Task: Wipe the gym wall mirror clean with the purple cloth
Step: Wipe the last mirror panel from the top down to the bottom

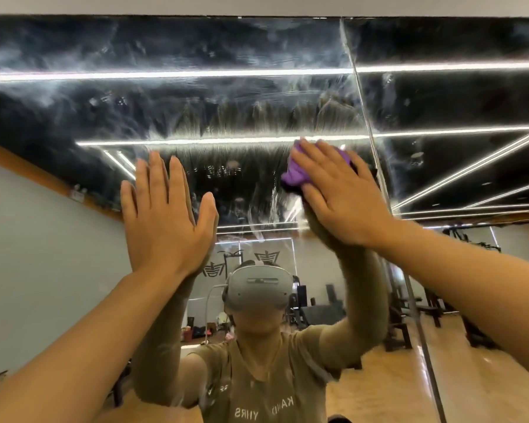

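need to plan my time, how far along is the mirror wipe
Partway. Done: the mirror between the hands shows fresher vertical wipe marks. In hand: the right hand presses the purple cloth flat on the glass; the left hand rests open on it. Left: cloudy smears across the upper glass.

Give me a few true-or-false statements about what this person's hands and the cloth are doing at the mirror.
1. The right hand presses the purple cloth against the mirror. True.
2. The left hand holds a spray bottle. False: it holds nothing, its fingers straight.
3. The glass above the hands is smeared. True.
4. The cloth is green. False: it is purple.
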Demonstrator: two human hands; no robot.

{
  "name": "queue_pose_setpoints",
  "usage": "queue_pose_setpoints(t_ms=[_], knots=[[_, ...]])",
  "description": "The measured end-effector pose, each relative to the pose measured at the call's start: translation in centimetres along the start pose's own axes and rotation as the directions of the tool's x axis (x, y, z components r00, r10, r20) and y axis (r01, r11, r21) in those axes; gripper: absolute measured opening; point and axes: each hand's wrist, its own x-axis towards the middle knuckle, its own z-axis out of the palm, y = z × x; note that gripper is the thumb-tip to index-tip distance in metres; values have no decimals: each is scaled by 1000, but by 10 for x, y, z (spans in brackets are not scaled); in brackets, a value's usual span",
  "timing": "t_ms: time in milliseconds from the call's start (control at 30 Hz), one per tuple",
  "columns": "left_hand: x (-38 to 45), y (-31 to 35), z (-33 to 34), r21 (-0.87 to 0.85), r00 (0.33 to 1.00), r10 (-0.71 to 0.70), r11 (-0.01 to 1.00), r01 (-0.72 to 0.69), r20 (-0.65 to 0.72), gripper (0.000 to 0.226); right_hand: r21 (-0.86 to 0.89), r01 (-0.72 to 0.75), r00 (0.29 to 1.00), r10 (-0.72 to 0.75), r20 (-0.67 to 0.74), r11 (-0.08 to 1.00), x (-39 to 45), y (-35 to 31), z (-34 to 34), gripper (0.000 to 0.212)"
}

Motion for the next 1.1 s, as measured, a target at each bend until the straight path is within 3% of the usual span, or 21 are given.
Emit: queue_pose_setpoints(t_ms=[133, 200, 367, 500, 633, 800, 867, 933, 1033, 1100], knots=[[0, -1, -1, -11, 1000, 2, 1000, -2, 0, 81, 52, -162, 987, 163, 0, 985, 50, -4, -9, 64], [0, -2, -1, -13, 1000, 6, 1000, -6, 2, 81, 86, -172, 985, 174, -8, 981, 43, -13, -7, 64], [-1, -1, -1, -13, 1000, 4, 1000, -4, 1, 82, 77, 55, 996, -50, -70, 995, -42, -41, 15, 58], [-1, -1, -2, -24, 1000, -6, 1000, 6, 26, 81, 26, 262, 965, -262, 11, 965, -111, -55, 24, 56], [1, -3, -4, -31, 999, 8, 1000, -6, 46, 81, 28, 441, 884, -440, 156, 897, -124, -46, 15, 55], [4, -25, -9, -91, 993, 114, 990, -112, 21, 73, 114, 574, 773, -582, 251, 811, -80, -21, 0, 53], [4, -34, -10, -111, 986, 165, 981, -161, 21, 72, 87, 560, 789, -563, 244, 824, -49, -12, -3, 52], [4, -40, -10, -123, 980, 197, 973, -193, 25, 71, 55, 465, 867, -468, 172, 883, -11, -7, -6, 53], [4, -46, -11, -135, 973, 227, 966, -221, 32, 72, 85, 155, 986, -159, 48, 984, 45, -13, -11, 59], [3, -49, -11, -144, 970, 241, 962, -234, 34, 71, 102, -14, 1000, 13, 7, 995, 67, -22, -10, 62]])
